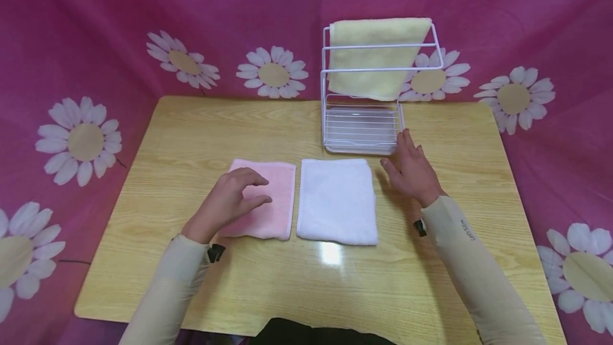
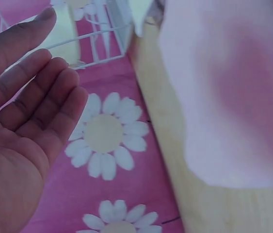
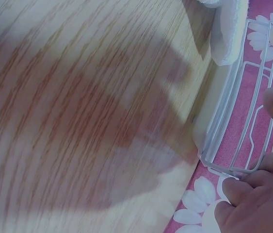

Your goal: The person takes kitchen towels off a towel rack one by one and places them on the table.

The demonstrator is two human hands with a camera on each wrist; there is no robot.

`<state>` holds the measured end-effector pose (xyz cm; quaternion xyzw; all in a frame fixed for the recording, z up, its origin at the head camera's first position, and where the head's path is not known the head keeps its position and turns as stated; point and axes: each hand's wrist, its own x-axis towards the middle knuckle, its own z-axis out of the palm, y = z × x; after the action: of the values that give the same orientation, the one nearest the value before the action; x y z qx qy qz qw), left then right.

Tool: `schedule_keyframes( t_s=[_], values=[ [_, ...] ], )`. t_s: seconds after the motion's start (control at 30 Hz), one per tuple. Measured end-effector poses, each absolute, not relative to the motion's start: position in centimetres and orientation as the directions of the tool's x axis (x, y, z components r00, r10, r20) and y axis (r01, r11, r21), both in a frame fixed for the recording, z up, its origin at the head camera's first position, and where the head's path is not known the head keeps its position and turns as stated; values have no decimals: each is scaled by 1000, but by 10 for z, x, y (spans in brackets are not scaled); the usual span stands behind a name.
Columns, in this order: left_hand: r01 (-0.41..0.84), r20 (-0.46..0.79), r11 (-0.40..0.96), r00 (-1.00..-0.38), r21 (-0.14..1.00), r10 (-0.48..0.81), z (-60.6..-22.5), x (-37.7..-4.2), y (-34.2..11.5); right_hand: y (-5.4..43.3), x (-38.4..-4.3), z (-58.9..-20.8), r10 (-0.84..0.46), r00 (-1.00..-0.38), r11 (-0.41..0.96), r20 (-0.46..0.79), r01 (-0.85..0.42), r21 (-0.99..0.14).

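A folded pink towel (image 1: 275, 212) lies flat on the table, and my left hand (image 1: 231, 198) hovers over its left part, thumb and fingers apart with nothing between them. In the left wrist view that hand (image 2: 29, 111) shows its bare palm and loosely bent fingers. Beside the pink towel lies a folded white towel (image 1: 337, 201). Behind them a white wire rack (image 1: 323, 116) stands with a yellow towel (image 1: 373, 57) draped over its upper bars. My right hand (image 1: 415, 172) has its fingers extended, fingertips right at the rack's front right corner.
Under the rack's wire shelf sits a pale tray (image 1: 361, 148). The wooden table (image 1: 311, 286) has its far edge against a pink curtain (image 1: 230, 4) printed with white daisies, which also closes in both sides.
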<state>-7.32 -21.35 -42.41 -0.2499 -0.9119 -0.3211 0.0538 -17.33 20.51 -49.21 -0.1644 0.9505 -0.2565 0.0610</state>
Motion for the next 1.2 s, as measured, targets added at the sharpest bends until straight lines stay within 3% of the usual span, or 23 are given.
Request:
schedule_keyframes(
  t_s=[0.57,1.03,1.2],
  values=[
    [600,426,608,-799,520,424,-375,-118,-181,206,-173,-488,-336,-940,829,-64,-263,-494],
    [717,625,538,-677,444,387,-335,-154,-157,207,-175,-492,-341,-940,823,-26,-285,-491],
    [733,645,533,-657,423,391,-325,-169,-146,206,-175,-493,-336,-941,831,-37,-277,-482]
  ],
)
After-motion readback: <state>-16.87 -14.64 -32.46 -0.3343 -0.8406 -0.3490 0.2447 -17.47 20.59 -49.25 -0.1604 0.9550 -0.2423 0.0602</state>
